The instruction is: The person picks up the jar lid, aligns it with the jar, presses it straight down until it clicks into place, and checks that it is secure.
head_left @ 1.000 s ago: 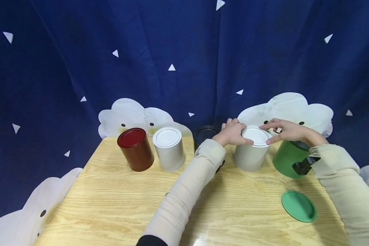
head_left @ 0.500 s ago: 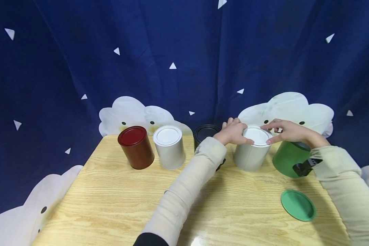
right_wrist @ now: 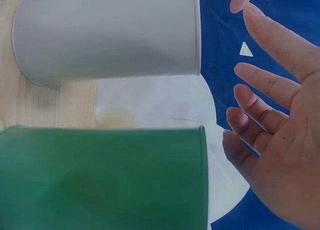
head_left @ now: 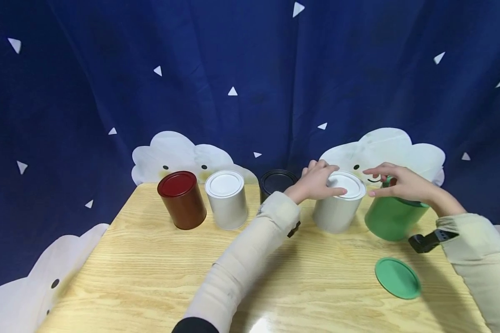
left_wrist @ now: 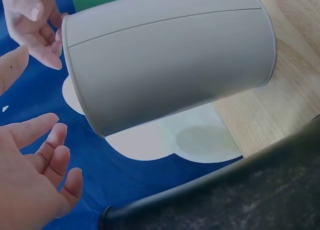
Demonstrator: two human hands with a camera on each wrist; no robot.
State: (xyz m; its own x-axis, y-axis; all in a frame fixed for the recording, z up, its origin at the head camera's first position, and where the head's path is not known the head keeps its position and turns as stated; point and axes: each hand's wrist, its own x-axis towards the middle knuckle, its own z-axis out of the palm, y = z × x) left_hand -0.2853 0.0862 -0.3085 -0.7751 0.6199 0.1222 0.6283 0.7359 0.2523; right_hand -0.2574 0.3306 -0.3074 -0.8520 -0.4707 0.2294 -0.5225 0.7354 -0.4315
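A white can (head_left: 334, 216) with its white lid on stands upright at the right of the head view, its grey-white side filling much of the left wrist view. My left hand (head_left: 315, 182) hovers at the left edge of that lid, thumb and fingers spread, gripping nothing. To the right of the rim is my right hand (head_left: 406, 187), fingers loosely bent and apart with nothing between them. It overlaps the top of a green can (head_left: 389, 221), whose dark opening is partly hidden by the hand. A round green lid (head_left: 397, 278) lies on the table in front of the green can.
Farther left stand a dark red can (head_left: 185, 208), a second white can (head_left: 229, 208) and a black can (head_left: 275, 181), all lidded; my left forearm partly covers the black one. A blue curtain (head_left: 250, 60) hangs behind the wooden table (head_left: 150, 277).
My right hand has left the white lid's right edge and shifted right, over the green can. The left hand's fingers have lifted slightly from the lid. The cans stay put.
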